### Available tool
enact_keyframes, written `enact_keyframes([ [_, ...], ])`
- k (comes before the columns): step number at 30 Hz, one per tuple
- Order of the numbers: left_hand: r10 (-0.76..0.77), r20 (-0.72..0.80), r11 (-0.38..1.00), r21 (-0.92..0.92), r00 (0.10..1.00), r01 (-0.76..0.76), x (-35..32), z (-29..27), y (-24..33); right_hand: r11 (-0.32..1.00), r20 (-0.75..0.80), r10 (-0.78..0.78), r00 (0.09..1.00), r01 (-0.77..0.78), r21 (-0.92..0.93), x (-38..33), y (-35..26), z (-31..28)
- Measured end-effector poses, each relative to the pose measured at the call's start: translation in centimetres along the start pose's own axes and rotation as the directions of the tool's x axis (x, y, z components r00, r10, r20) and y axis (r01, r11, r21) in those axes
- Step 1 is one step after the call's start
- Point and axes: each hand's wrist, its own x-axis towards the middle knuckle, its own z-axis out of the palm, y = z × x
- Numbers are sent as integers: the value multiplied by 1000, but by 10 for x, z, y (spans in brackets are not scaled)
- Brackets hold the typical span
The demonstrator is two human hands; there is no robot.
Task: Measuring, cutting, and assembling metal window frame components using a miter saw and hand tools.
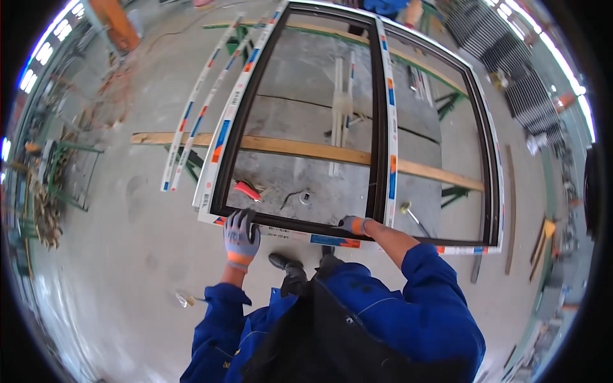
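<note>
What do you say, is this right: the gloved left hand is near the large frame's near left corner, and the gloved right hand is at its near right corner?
Not quite: the head view shows the gloved right hand at the near edge by the middle post. The gloved left hand is near the large frame's near left corner.

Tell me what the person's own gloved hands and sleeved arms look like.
The left hand and right hand wear grey fabric gloves with orange cuffs; the left glove has darker fingers and pale markings. Bright blue fabric sleeves end short of the gloves.
</note>
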Motion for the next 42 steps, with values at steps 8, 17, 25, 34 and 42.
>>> enact_keyframes([
  [8, -67, 166, 997, 41, 984, 61, 31, 16, -4, 992, -207, -9, 978, 35, 119, -27, -67, -24],
  [17, -157, 104, 983, 108, 982, 146, 23, -2, 3, 700, -513, 713, 479, -444, 559, 154, -35, -57],
  [25, -333, -234, 916, 150, 913, 372, 0, -19, 6, 663, -379, 683, 624, -312, 681, 163, -36, -51],
  [34, -890, -443, 398, -647, 104, 650, -157, 69, -22, 243, 253, 500, 828, -415, 877, 128, -52, 24],
  [42, -829, 416, -56, -727, 374, 685, -228, 222, 22, 744, -454, 564, 689, -186, 642, 86, -72, -21],
])
